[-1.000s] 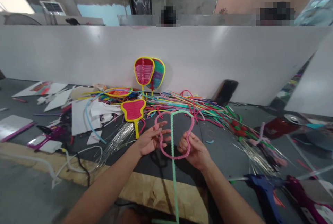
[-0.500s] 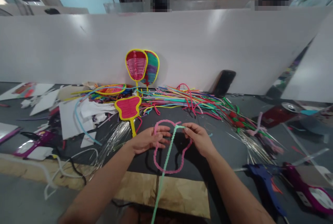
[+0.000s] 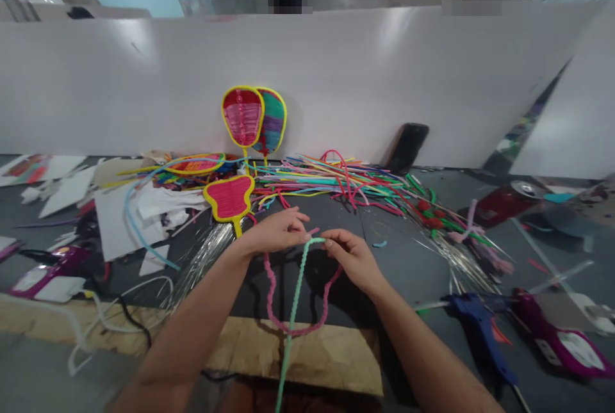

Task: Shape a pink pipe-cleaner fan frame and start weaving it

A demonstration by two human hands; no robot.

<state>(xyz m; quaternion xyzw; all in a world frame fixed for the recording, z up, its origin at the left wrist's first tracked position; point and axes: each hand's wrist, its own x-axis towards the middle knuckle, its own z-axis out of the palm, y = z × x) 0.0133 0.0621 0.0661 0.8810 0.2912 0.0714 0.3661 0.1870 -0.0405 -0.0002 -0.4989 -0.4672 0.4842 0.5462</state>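
A: Left hand (image 3: 278,232)?
B: One; forearm slanting in from lower left, wrist bent inward, thumb and forefinger pinched on the top of the pink loop (image 3: 307,332), beside the green stem's (image 3: 296,301) bend. Other fingers loosely extended.
A: Right hand (image 3: 353,258)?
B: One; forearm from lower right, back of hand upward. Thumb and forefinger closed on the short bent end of the green stem; remaining fingers curled under.
A: Position of loop and stem?
B: Between the forearms, loop hanging below both hands, stem crossing its lower curve, above the dark table (image 3: 394,272) and the tan strip (image 3: 336,358).
A: Nearest item?
B: Yellow-edged pink fan (image 3: 229,198), just beyond the left hand.
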